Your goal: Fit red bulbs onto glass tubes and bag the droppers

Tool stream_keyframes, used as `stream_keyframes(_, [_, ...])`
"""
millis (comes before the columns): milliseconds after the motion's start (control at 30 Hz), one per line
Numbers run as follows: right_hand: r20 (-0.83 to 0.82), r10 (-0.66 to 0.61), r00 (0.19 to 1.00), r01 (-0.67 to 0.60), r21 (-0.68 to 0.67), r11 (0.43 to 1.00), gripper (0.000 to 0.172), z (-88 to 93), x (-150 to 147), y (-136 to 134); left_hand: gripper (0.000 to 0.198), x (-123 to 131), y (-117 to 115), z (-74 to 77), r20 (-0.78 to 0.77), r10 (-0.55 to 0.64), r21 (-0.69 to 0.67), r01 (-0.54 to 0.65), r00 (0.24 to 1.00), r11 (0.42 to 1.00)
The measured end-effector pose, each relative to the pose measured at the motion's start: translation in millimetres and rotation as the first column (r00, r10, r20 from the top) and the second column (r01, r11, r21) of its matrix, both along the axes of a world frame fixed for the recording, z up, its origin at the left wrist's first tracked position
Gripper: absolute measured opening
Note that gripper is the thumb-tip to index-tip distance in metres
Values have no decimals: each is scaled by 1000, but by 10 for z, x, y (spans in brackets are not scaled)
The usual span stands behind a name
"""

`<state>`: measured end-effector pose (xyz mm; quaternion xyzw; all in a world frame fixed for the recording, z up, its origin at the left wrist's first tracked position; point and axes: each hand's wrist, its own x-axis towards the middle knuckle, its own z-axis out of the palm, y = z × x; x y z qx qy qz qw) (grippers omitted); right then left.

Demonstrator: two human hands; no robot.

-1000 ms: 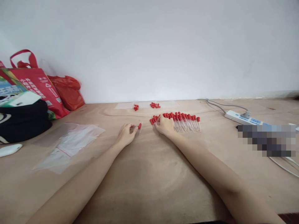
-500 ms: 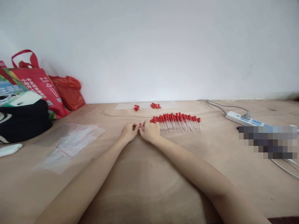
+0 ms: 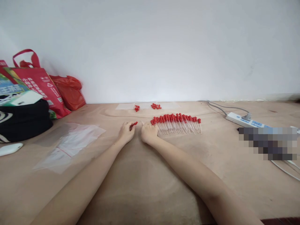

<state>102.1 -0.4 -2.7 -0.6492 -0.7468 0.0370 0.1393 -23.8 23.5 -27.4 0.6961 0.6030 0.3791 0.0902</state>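
My left hand is closed on a red rubber dropper bulb, which sticks out between thumb and fingers above the table. Just right of it, my right hand rests at the left end of a row of glass droppers with red bulbs. Its fingers curl inward, and whatever they hold is hidden. The droppers lie side by side, bulbs toward the wall and thin clear tubes toward me. A small gap separates the two hands.
Loose red bulbs and another small cluster lie on clear plastic near the wall. Zip bags spread at left, by a black bag and red bags. A power strip with cables sits at right.
My hands have come apart; the right one shifted slightly toward the dropper row. The left drew back a little, and a red bulb now shows in it.
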Motion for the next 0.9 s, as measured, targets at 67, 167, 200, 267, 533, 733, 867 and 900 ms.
stream_keyframes(67, [3, 19, 1000, -19, 25, 1000, 28, -18, 49, -32, 20, -10, -29, 2, 26, -27, -3, 27, 999, 1000])
stream_keyframes(167, [13, 94, 995, -95, 153, 984, 24, -34, 237, -112, 21, -12, -86, 15, 54, -78, -8, 79, 995, 997])
stream_keyframes(200, [14, 118, 993, -118, 211, 970, 23, -39, 329, -146, 22, -8, -108, 21, 59, -96, -11, 97, 994, 995])
stream_keyframes(267, [5, 150, 989, -145, 305, 941, 22, -57, 546, -221, 23, 13, -160, 33, 64, -132, -16, 134, 989, 991])
stream_keyframes(533, [-32, 299, 954, -270, 349, 897, 27, -195, 1262, -536, 23, 278, -473, 101, -21, -435, -7, 435, 900, 900])
stream_keyframes(733, [-20, 384, 923, -353, 351, 867, 26, -207, 1247, -599, 22, 431, -654, 165, 9, -509, -35, 509, 861, 860])
stream_keyframes(867, [-13, 414, 910, -382, 362, 850, 24, -205, 1218, -589, 22, 432, -660, 166, 11, -525, -19, 525, 851, 851])
stream_keyframes(900, [-12, 412, 911, -380, 360, 852, 24, -205, 1219, -588, 22, 429, -657, 166, 12, -526, -15, 526, 850, 850])
